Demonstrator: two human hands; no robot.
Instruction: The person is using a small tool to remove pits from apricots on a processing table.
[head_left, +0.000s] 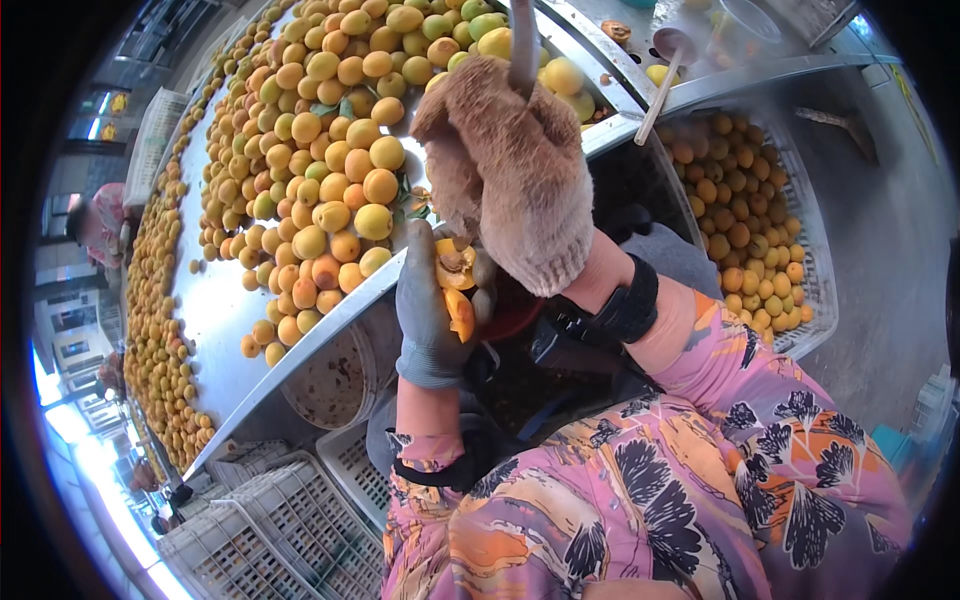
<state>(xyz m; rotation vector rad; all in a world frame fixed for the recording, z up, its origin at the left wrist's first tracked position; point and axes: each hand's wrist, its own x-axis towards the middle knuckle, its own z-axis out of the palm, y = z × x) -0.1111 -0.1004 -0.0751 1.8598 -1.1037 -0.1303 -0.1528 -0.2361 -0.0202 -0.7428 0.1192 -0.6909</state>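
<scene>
My left hand (435, 315), in a grey glove, is closed around an apricot (456, 281) that is split apart, with its orange flesh and the pit area showing. Just above and to the right is my right hand (510, 165), in a thick, brown-stained knit glove. It grips a metal tool (524, 45) whose curved shaft rises from the fist; its lower end is hidden by the glove. Beyond both hands, a large heap of whole apricots (322, 150), yellow to orange with some green, lies on a metal table (225, 300).
A white crate of apricots (821, 300) stands at right. A ladle (660, 97) rests on the metal ledge. Below the table edge are a round bucket (367, 360) and empty-looking plastic crates (277, 510). A person (105, 225) is at the far left.
</scene>
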